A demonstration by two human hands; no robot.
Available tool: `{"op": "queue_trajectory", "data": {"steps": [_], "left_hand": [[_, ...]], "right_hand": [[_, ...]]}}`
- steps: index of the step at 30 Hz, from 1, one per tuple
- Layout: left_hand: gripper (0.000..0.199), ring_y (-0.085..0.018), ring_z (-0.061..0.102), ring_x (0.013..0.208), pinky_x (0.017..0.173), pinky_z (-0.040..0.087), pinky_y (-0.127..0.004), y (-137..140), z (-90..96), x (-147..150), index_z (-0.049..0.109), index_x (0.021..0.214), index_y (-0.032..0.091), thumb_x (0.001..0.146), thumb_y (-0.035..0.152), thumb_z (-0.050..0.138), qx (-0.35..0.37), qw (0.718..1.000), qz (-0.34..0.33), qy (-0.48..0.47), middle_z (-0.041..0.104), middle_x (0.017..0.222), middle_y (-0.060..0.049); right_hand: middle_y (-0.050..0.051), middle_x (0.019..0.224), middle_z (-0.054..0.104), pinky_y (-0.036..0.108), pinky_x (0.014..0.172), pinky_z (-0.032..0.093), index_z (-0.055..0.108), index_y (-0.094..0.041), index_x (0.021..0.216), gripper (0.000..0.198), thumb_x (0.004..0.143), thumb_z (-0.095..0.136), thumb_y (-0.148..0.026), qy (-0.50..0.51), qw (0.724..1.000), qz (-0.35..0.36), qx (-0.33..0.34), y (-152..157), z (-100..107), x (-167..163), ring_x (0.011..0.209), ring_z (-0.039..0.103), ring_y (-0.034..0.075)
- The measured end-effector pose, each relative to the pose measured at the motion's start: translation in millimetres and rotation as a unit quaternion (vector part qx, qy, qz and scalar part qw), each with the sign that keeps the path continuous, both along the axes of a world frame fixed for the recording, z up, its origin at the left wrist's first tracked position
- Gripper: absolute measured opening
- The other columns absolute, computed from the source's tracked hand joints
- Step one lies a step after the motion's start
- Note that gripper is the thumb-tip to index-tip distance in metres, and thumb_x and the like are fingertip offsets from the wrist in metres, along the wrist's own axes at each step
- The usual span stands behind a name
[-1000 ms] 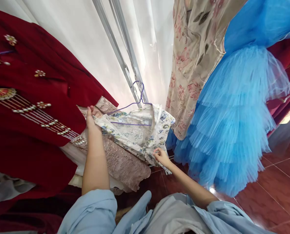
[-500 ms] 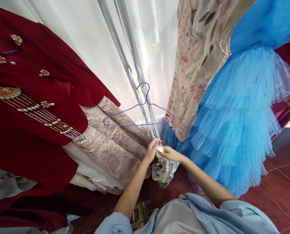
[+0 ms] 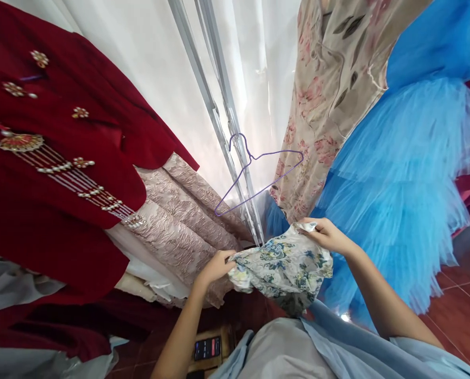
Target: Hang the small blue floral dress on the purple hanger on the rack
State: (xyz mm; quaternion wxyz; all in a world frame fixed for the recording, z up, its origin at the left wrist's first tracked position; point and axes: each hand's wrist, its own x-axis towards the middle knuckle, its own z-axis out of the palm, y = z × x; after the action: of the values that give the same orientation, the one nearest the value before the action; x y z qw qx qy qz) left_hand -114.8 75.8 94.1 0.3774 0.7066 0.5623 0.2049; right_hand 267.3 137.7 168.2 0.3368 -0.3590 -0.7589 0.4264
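A small white garment (image 3: pixel 280 263) with blue, green and yellow flowers is stretched between my hands, its lower part hanging in front of my body. My left hand (image 3: pixel 214 268) pinches its left corner. On the other side, my right hand (image 3: pixel 330 235) grips the upper right corner, thumb and fingers closed on the cloth. Above the garment, a bare purple hanger (image 3: pixel 262 153) hangs tilted in front of grey metal bars (image 3: pixel 215 100), touched by neither hand. What its hook rests on is unclear.
To the left hang a dark red jacket (image 3: pixel 100 110) with beaded ornaments and a pinkish textured skirt (image 3: pixel 172 216). On the right are a beige floral garment (image 3: pixel 322 116) and a tiered blue tulle dress (image 3: pixel 401 173). A phone (image 3: pixel 207 348) lies low down, above red floor tiles (image 3: pixel 452 310).
My hands have moved apart, spreading the formerly bunched floral garment and raising its right side. The purple hanger has swung, its right end higher and its left end lower.
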Motion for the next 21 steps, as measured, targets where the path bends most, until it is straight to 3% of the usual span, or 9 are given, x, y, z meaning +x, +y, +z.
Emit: {"op": "queue_trajectory", "data": {"steps": [4, 9, 13, 16, 18, 21], "left_hand": [[0.022, -0.019, 0.06, 0.075, 0.07, 0.044, -0.027, -6.6, 41.7, -33.2, 0.071, 0.077, 0.016, 0.073, 0.021, 0.05, 0.082, 0.994, 0.067, 0.027, 0.069, 0.076, -0.001], [0.019, -0.019, 0.057, 0.064, 0.062, 0.045, -0.029, -22.5, 95.3, -54.8, 0.067, 0.067, 0.017, 0.072, 0.035, 0.069, 0.167, 0.971, 0.079, -0.154, 0.063, 0.066, -0.004], [0.032, -0.018, 0.049, 0.055, 0.056, 0.046, -0.032, -21.1, 120.8, -38.7, 0.06, 0.067, 0.02, 0.074, 0.049, 0.073, 0.22, 0.894, 0.059, -0.385, 0.05, 0.055, -0.001], [0.039, -0.016, 0.044, 0.051, 0.061, 0.052, -0.036, -0.6, 136.5, -16.5, 0.052, 0.06, 0.022, 0.072, 0.048, 0.078, 0.235, 0.838, 0.049, -0.49, 0.038, 0.049, 0.003], [0.036, -0.016, 0.055, 0.06, 0.07, 0.056, -0.036, 22.3, 145.2, -2.7, 0.058, 0.066, 0.022, 0.068, 0.045, 0.085, 0.236, 0.813, 0.125, -0.518, 0.051, 0.056, 0.002], [0.041, -0.019, 0.069, 0.086, 0.085, 0.057, -0.033, 61.9, 148.3, 16.1, 0.066, 0.093, 0.023, 0.067, 0.044, 0.089, 0.15, 0.801, 0.256, -0.521, 0.072, 0.085, 0.0]], "right_hand": [[0.007, 0.084, 0.072, 0.03, 0.066, 0.049, 0.076, -0.019, 0.091, 0.037, 0.086, 0.067, -0.055, 0.025, 0.999, -0.04, -0.026, -1.8, -1.4, 11.2, 0.073, 0.064, 0.021], [0.011, 0.086, 0.073, 0.031, 0.058, 0.05, 0.077, -0.019, 0.087, 0.04, 0.078, 0.075, -0.058, 0.071, 0.99, -0.1, -0.07, -2.2, -0.9, 29.3, 0.069, 0.065, 0.022], [0.004, 0.065, 0.062, 0.026, 0.048, 0.039, 0.072, -0.018, 0.074, 0.039, 0.073, 0.079, -0.056, 0.061, 0.989, -0.078, -0.112, 1.0, -8.8, 40.9, 0.053, 0.053, 0.015], [-0.002, 0.054, 0.049, 0.024, 0.045, 0.031, 0.06, -0.018, 0.061, 0.044, 0.068, 0.082, -0.056, 0.071, 0.988, -0.054, -0.124, 7.4, -16.8, 45.3, 0.048, 0.042, 0.01], [-0.003, 0.054, 0.047, 0.023, 0.044, 0.029, 0.058, -0.018, 0.063, 0.046, 0.064, 0.084, -0.057, 0.091, 0.986, -0.061, -0.124, 13.0, -21.9, 46.4, 0.048, 0.039, 0.009], [-0.002, 0.06, 0.051, 0.022, 0.047, 0.033, 0.061, -0.017, 0.071, 0.043, 0.069, 0.081, -0.055, 0.13, 0.979, -0.124, -0.092, 21.8, -31.2, 45.8, 0.051, 0.042, 0.01]]}}
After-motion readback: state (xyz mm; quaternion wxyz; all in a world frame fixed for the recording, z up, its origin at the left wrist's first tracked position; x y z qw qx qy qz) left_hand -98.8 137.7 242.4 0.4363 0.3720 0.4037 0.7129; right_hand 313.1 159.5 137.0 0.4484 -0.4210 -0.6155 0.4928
